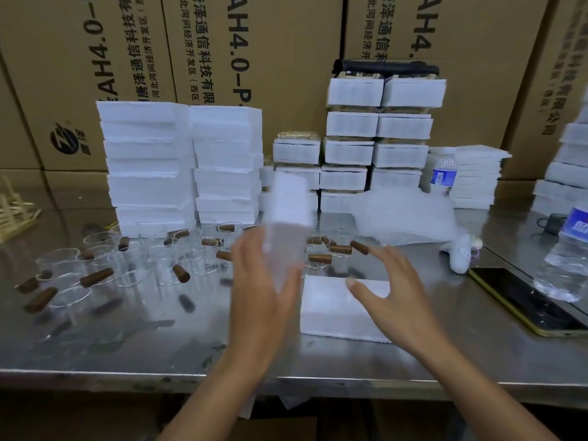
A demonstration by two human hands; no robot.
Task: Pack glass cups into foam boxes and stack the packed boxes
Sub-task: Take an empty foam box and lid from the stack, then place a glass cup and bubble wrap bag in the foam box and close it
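Over the shiny steel worktop [318, 361], two hands. Left hand [264, 281] gripping one motion-blurred white foam piece [291, 198], raised and tilted. Right hand [394, 288] spread, fingers apart, over one white rectangular foam box [331, 316] lying flat near the front edge. Leftward, clear glass cups with brown handles [127, 265], too overlapped to count. Behind, two tall stacks of plain white foam boxes [146, 167], three columns of packed boxes [346, 151], two plastic water bottles [444, 173].

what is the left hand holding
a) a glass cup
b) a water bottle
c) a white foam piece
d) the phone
C: the left hand grips a motion-blurred white foam piece held up above the table, while the right hand is open over the foam box lying on the steel top.
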